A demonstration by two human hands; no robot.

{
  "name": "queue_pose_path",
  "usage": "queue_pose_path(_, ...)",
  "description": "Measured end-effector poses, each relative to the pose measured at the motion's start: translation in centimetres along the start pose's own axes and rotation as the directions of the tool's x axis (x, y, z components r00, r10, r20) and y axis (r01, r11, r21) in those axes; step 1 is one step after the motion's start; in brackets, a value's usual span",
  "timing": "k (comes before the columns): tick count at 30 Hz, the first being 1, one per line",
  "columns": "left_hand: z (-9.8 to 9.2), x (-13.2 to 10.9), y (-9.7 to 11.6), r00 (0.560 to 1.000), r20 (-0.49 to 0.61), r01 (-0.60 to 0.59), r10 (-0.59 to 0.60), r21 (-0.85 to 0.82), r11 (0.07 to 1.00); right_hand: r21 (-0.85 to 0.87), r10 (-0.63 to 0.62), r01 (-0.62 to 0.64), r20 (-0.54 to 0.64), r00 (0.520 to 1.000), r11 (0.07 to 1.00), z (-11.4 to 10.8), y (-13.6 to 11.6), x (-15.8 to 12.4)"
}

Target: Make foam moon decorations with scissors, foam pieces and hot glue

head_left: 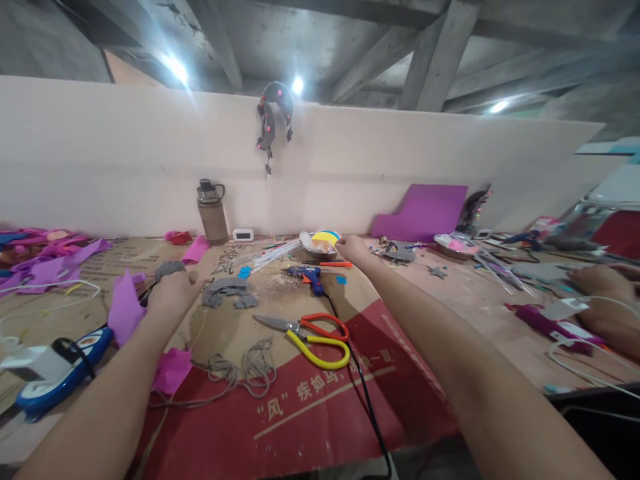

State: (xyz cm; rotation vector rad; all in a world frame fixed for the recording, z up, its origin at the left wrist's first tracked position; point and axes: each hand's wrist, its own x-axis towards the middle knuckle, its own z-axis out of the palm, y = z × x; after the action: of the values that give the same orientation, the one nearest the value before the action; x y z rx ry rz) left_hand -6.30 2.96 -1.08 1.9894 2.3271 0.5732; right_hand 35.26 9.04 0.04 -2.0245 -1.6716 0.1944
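Note:
My left hand (173, 295) is closed at the left, with a dark grey felt piece (170, 269) showing beyond its fingers. Most of those fingers are hidden behind the back of the hand. My right hand (354, 249) reaches far forward to the edge of a shallow bowl (320, 252) with yellow, blue and orange pieces in it. Its fingertips are pinched at the rim; what they grip is too small to make out. Before the bowl lies a blue glue gun (313, 277). Nearer are scissors (320, 340) with red and yellow handles, blades pointing left.
Grey cord (245, 370) and grey felt scraps (225, 292) lie mid-table. White sticks (273, 255) are beside the bowl. A bottle (213, 210) stands by the white partition. A blue power strip (65, 373) is at left. Another person's hands (605, 287) are at far right.

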Motion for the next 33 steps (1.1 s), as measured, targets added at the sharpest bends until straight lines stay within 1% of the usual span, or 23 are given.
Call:
queue_pose_path(2, -1.0, -0.8, 1.3, 0.999, -0.031, 0.013, -0.01, 0.107, 0.994, -0.017, 0.047, -0.047, 0.006, 0.999, 0.999, 1.0, 0.0, 1.7)
queue_pose_path(4, -1.6, -1.5, 2.4, 1.0, -0.018, -0.002, 0.004, 0.125, 0.992, -0.035, 0.102, -0.103, -0.013, 0.995, 0.994, 1.8, 0.0, 3.2)
queue_pose_path(6, -1.9, -1.8, 3.0, 1.0, -0.023, -0.015, 0.018, 0.114, 0.993, -0.054, 0.158, -0.16, -0.041, 0.987, 0.986, 2.4, 0.1, 4.7)
queue_pose_path(9, -1.7, -2.0, 3.2, 0.998, -0.044, -0.029, 0.033, 0.1, 0.995, -0.076, 0.197, -0.2, -0.048, 0.979, 0.977, 3.0, 0.4, 6.7)
queue_pose_path(13, -1.1, -1.9, 2.9, 0.996, -0.068, -0.059, 0.065, 0.085, 0.995, -0.092, 0.183, -0.182, 0.001, 0.983, 0.979, 3.7, 0.9, 8.4)
queue_pose_path(16, -0.6, -1.7, 2.7, 0.991, -0.078, -0.104, 0.109, 0.068, 0.992, -0.079, 0.179, -0.178, 0.002, 0.984, 0.981, 4.1, 1.2, 9.3)
queue_pose_path(19, -0.2, -1.6, 2.5, 0.988, -0.073, -0.133, 0.137, 0.056, 0.99, 0.001, 0.154, -0.154, -0.003, 0.988, 0.988, 3.9, 1.6, 10.4)
queue_pose_path(24, 0.2, -1.4, 2.4, 0.987, -0.064, -0.143, 0.147, 0.055, 0.988, 0.216, 0.097, -0.086, -0.042, 0.994, 0.973, 3.2, 2.6, 11.5)
queue_pose_path(27, 0.3, -1.3, 2.4, 0.987, -0.055, -0.15, 0.152, 0.042, 0.988, 0.354, 0.128, -0.089, -0.089, 0.988, 0.931, 3.2, 2.9, 11.4)
queue_pose_path(30, 0.4, -1.2, 2.3, 0.986, -0.044, -0.161, 0.163, 0.035, 0.986, 0.486, 0.189, -0.107, -0.124, 0.974, 0.867, 3.3, 2.9, 11.3)
queue_pose_path(33, 0.3, -1.2, 2.4, 0.987, -0.034, -0.157, 0.158, 0.029, 0.987, 0.596, 0.228, -0.089, -0.162, 0.96, 0.798, 3.0, 2.7, 11.2)
